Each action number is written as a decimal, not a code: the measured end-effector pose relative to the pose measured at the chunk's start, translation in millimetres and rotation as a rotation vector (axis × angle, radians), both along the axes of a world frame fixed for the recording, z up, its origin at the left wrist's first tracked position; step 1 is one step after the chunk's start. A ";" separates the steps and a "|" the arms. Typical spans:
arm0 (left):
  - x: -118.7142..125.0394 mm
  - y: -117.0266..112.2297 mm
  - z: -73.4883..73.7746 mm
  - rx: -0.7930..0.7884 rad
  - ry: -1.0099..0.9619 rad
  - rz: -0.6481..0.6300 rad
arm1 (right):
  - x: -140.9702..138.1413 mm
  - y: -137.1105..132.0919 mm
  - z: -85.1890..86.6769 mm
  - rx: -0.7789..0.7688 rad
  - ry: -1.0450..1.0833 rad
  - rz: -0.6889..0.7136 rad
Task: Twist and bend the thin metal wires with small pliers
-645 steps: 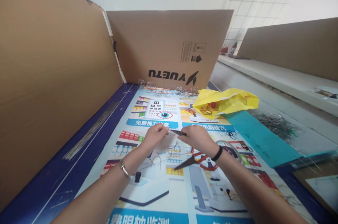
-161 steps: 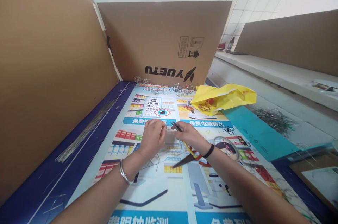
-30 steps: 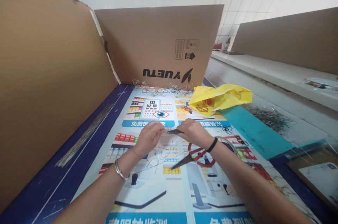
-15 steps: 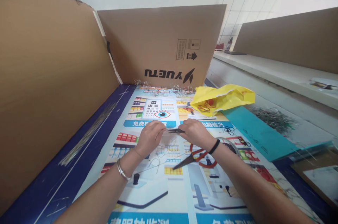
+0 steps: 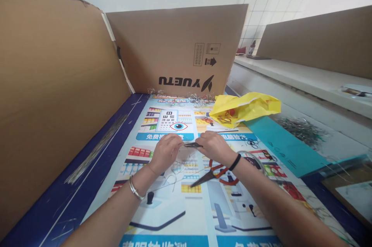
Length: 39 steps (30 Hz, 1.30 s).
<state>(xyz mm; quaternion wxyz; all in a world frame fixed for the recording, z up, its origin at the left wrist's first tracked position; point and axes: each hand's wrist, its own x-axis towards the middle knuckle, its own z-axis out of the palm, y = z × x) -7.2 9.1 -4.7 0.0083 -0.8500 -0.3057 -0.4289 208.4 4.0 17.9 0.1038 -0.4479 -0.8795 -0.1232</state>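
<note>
My right hand (image 5: 214, 147) is closed round the handles of small dark pliers (image 5: 192, 145), whose tips point left. The fingers of my left hand (image 5: 166, 152) pinch a thin wire at the plier tips; most of it is too fine to follow. Below the hands, loose curved wire (image 5: 171, 182) shows over the printed sheet. Scissors with orange-red handles (image 5: 213, 172) lie under my right wrist, blades toward the lower left. Partly behind that forearm is a round clear dish (image 5: 263, 167).
A bundle of straight wires (image 5: 95, 150) lies at left beside a cardboard wall (image 5: 58, 84). Another cardboard panel (image 5: 174, 49) stands at the back, with wire scraps (image 5: 200, 99) before it. At right are a yellow bag (image 5: 252, 107), a teal sheet (image 5: 290, 150) and a wire heap (image 5: 302, 132).
Both hands and the pliers stay in nearly the same place, with only a very slight shift at the fingers. Nothing is let go or picked up.
</note>
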 end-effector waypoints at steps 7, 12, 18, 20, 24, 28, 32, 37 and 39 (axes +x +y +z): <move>1.5 -2.6 -0.1 0.028 -0.010 0.002 | -3.4 -1.9 2.5 0.070 -0.037 0.000; 1.9 -3.1 1.2 0.030 -0.021 0.019 | -2.7 -1.3 1.9 0.069 -0.014 0.006; 1.7 -3.4 0.7 -0.002 -0.032 0.025 | -0.6 0.6 -3.9 0.038 0.023 0.007; 1.8 -3.2 0.4 -0.035 -0.046 0.027 | -0.4 1.1 -6.0 0.041 0.032 -0.003; 2.7 -2.2 2.0 -0.163 -0.170 -0.007 | -0.3 2.5 -11.2 0.083 0.086 -0.047; 4.1 -1.3 6.8 -0.470 -0.411 -0.070 | -0.4 3.2 -16.3 0.146 0.201 -0.051; 4.7 -1.1 9.5 -0.657 -0.556 -0.167 | -1.8 2.6 -18.5 0.198 0.274 -0.012; 5.1 -2.3 9.0 -0.705 -0.595 -0.211 | -1.8 4.1 -20.3 0.231 0.351 -0.004; 5.4 -3.2 9.5 -0.704 -0.598 -0.209 | -1.0 5.6 -21.9 0.248 0.378 0.006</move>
